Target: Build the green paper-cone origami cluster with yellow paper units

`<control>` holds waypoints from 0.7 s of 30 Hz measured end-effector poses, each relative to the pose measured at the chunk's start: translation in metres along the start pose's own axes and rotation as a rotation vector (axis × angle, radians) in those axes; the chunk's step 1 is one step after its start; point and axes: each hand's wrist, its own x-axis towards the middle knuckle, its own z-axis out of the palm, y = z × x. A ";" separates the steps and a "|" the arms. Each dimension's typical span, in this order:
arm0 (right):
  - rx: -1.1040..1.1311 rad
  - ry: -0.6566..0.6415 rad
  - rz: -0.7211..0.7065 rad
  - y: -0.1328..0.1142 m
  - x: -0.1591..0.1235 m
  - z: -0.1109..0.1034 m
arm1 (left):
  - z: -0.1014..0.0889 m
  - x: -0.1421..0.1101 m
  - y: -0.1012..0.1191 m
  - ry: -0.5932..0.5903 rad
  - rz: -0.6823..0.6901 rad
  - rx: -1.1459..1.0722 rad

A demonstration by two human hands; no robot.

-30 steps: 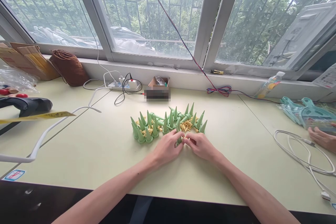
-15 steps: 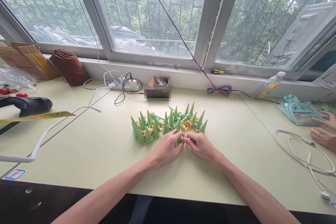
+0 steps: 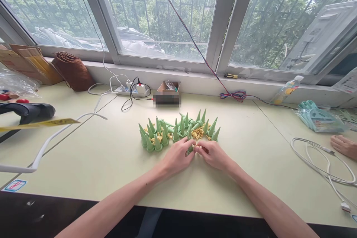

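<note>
My left hand (image 3: pixel 178 155) is closed around a green plastic cone (image 3: pixel 190 145), its pointed tip rising above my fingers. Against it, the fingertips of my right hand (image 3: pixel 213 153) are pinched together at the cone's right side. A bit of yellow shows between the two hands, too small to make out. Just beyond stand several green cones (image 3: pixel 157 143) with their points up. Small yellow pegs (image 3: pixel 198 132) lie in piles among them. Some green rod-like pieces (image 3: pixel 167 124) lie on their sides behind.
A small cardboard box (image 3: pixel 169 86) and a power strip (image 3: pixel 131 90) sit by the window. At right are a bottle (image 3: pixel 287 90), bagged teal items (image 3: pixel 318 117), a coiled white cable (image 3: pixel 309 148) and another person's hand (image 3: pixel 344 146). A brown pouch (image 3: pixel 73 71) stands at left.
My two hands hold nearly the same position at the cone. At the right, one of the other person's hands has left the bagged teal items and is out of view.
</note>
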 end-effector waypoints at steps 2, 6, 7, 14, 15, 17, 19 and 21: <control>-0.001 -0.001 0.004 0.000 0.000 0.000 | 0.000 0.000 0.000 -0.001 0.001 -0.001; -0.002 0.002 0.003 0.001 0.000 0.000 | 0.000 0.001 0.000 -0.002 -0.001 0.006; -0.002 0.002 0.002 0.001 0.000 0.000 | -0.001 0.001 0.000 -0.001 -0.001 0.008; 0.002 0.002 -0.001 0.002 -0.001 0.000 | -0.001 0.000 0.000 -0.001 0.003 0.020; 0.001 0.001 -0.003 0.002 0.000 0.000 | -0.001 0.000 0.000 -0.003 0.003 0.021; 0.000 0.000 -0.004 0.002 0.000 0.000 | -0.001 0.000 0.000 -0.005 0.002 0.022; 0.000 -0.002 -0.004 0.002 0.000 0.000 | -0.001 0.001 0.001 -0.005 0.002 0.026; 0.000 -0.002 -0.003 0.001 -0.001 0.000 | -0.002 0.001 0.001 -0.004 0.003 0.030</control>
